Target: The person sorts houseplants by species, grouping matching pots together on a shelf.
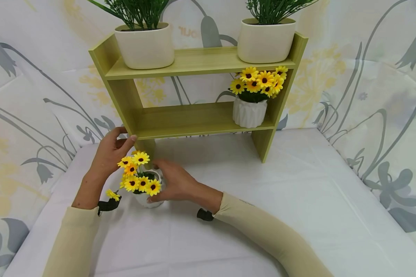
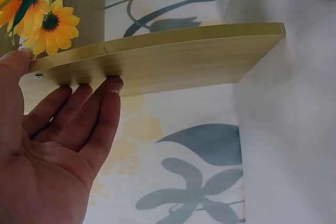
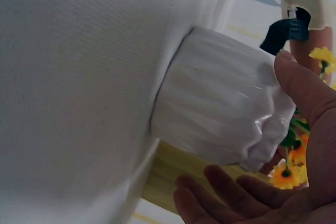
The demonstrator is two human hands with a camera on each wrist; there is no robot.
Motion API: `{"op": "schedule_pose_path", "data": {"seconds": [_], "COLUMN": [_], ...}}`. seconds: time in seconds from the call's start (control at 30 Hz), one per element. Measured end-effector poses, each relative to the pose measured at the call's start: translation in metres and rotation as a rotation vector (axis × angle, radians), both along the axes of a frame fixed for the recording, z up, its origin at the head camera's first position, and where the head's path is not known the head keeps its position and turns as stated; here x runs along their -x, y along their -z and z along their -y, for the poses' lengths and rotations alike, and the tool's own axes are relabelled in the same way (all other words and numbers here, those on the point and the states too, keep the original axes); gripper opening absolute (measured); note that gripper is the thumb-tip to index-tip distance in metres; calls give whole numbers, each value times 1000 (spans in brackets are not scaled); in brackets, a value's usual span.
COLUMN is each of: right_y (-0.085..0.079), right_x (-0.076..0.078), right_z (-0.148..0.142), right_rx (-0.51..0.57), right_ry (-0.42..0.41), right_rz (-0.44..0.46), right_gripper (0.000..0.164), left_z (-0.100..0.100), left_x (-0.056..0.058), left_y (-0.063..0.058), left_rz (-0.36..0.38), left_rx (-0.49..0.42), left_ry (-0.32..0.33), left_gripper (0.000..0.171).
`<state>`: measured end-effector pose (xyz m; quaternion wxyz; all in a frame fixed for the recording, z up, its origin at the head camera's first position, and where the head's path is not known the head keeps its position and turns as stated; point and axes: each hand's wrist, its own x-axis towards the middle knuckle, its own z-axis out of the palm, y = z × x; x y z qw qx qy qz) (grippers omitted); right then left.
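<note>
A white ribbed flower pot (image 1: 149,200) with yellow artificial daisies (image 1: 138,173) stands on the white cloth, in front of the left end of a wooden shelf (image 1: 194,119). My right hand (image 1: 176,182) holds this pot near its rim. In the right wrist view the thumb (image 3: 302,82) lies along the rim of the pot (image 3: 220,98), and several fingers spread past its far side. My left hand (image 1: 107,154) grips the shelf's left side panel. The left wrist view shows its fingertips (image 2: 113,83) against the outer face and the thumb at the front edge.
Another white pot (image 1: 249,112) of yellow daisies sits at the right of the middle shelf. Two cream planters (image 1: 145,48) with green plants stand on top. A floral cloth (image 1: 378,96) hangs behind, and white cloth (image 1: 298,200) covers the table.
</note>
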<state>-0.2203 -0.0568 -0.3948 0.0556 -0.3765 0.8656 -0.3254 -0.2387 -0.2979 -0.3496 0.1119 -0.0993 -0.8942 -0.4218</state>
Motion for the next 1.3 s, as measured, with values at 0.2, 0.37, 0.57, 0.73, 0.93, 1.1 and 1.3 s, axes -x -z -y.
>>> {"op": "schedule_pose_path", "data": {"seconds": [0.2,0.37,0.57,0.73,0.93,1.1,1.3], "right_y": [6,7,9,9,5,-7,-29], "right_x": [4,4,3,3,2,2,6], "right_z": [7,8,8,7,1,-7,-18], "right_rx": [26,36,53,76,84,114,169], "right_ry": [-14,-31,-29,-16,-10,-6,11], "right_rz": [32,54,60,80,79,94,173], "right_gripper": [87,82,81,81,78,77,80], "left_z": [0,1,1,1,1,-1,-3], "left_x": [1,1,0,2,2,0,0], "left_y": [1,1,1,2,2,0,-4], "left_rz": [0,0,3,-1,-3,9,62], "left_rx": [-14,-14,0,-4,-11,-19,37], "left_ry": [9,10,0,1,4,3,-42], "left_gripper": [61,61,61,61,61,64,69]}}
